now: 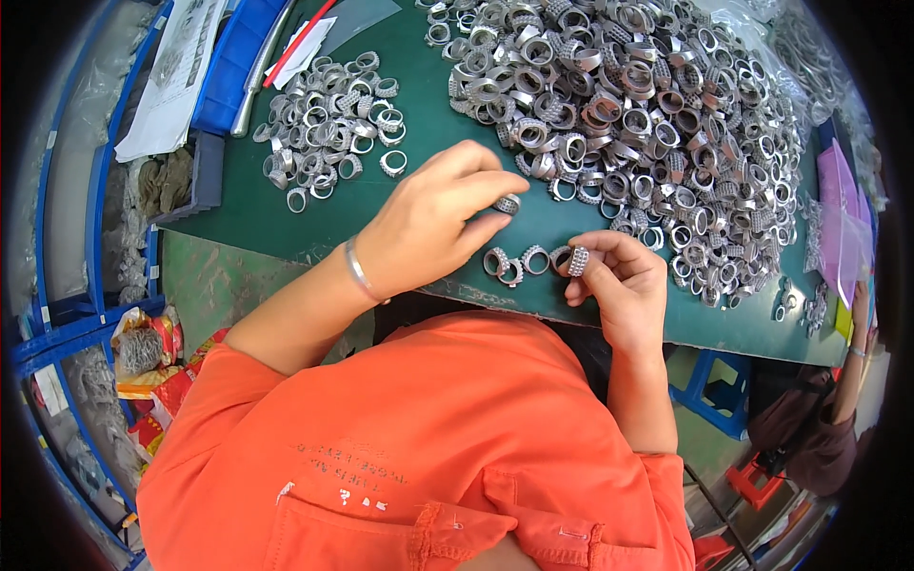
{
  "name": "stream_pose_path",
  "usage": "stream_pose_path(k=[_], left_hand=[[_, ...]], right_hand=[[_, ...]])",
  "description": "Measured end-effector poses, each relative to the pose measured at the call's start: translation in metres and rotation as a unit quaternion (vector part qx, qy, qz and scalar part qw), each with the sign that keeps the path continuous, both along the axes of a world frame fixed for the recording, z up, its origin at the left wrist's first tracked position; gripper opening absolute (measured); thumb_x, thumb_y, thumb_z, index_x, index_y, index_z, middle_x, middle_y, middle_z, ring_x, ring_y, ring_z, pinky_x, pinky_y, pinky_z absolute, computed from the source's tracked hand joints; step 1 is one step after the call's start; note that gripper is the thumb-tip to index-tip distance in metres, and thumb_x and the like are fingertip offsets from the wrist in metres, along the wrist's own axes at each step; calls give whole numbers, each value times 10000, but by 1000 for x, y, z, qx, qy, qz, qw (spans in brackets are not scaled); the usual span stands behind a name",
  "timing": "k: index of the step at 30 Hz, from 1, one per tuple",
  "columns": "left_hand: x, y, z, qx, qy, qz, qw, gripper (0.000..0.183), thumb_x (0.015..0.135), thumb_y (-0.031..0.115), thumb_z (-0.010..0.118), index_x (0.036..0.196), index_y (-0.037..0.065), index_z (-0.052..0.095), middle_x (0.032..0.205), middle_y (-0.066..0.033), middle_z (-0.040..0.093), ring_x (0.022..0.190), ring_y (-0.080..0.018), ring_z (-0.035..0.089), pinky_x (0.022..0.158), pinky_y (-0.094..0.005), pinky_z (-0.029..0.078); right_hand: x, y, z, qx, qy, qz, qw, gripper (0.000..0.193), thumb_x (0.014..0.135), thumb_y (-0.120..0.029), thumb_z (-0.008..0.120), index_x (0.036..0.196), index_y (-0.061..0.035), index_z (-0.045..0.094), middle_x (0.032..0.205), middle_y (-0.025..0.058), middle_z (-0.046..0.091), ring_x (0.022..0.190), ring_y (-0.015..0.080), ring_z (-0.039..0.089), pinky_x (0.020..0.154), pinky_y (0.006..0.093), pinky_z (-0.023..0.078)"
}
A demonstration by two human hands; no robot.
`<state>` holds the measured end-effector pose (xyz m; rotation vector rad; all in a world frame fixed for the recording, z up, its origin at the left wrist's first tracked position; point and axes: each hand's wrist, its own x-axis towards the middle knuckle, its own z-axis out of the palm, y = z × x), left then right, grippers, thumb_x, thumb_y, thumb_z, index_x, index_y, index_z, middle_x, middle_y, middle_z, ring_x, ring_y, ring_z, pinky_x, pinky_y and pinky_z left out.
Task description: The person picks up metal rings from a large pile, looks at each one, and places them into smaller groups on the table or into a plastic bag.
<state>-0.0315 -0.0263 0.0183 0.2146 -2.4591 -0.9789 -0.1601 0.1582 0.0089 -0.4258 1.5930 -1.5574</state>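
Observation:
My left hand (433, 214) is over the green table, its thumb and fingers closed around a grey metal ring (507, 204). To the right, by the table's near edge, my right hand (626, 285) pinches another ring (578, 262), its studded band turned upward. Between the hands, a few loose rings (535, 260) lie in a short row on the tabletop. A big heap of similar rings (619, 105) covers the far right of the table. Beyond my left hand is a smaller pile of rings (333, 119).
A blue bin (236, 67) with papers and a red stick (300, 43) are at the far left. Blue shelving (100, 181) stands left of the table (276, 224). A blue stool (714, 392) is below its right side. Another person's arm (850, 371) shows at the right edge.

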Motion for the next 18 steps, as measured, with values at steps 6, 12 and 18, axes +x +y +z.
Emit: stream_pose_path(k=[6, 12, 18], left_hand=[[-9, 7, -7, 171, -49, 1, 984, 160, 825, -42, 649, 981, -6, 635, 828, -62, 641, 718, -150, 645, 630, -261, 527], [-16, 13, 6, 482, -152, -2, 863, 84, 868, -25, 598, 951, -28, 580, 794, -95, 670, 606, -121, 654, 508, -223, 518], [-14, 9, 5, 543, -178, 28, 820, 58, 886, 7, 593, 926, -28, 570, 760, -117, 675, 555, -130, 643, 465, -218, 491]], right_hand=[[0, -1, 1, -3, -19, -12, 1000, 148, 858, 71, 549, 971, 70, 644, 760, 74, 663, 580, 89, 619, 528, 202, 508], [-1, 1, -2, -8, -24, -13, 1000, 154, 856, 71, 537, 965, 69, 646, 756, 72, 659, 578, 89, 618, 530, 206, 508], [1, 0, 1, 5, -15, -4, 1000, 155, 858, 69, 539, 968, 65, 648, 757, 70, 658, 580, 87, 618, 529, 206, 510]])
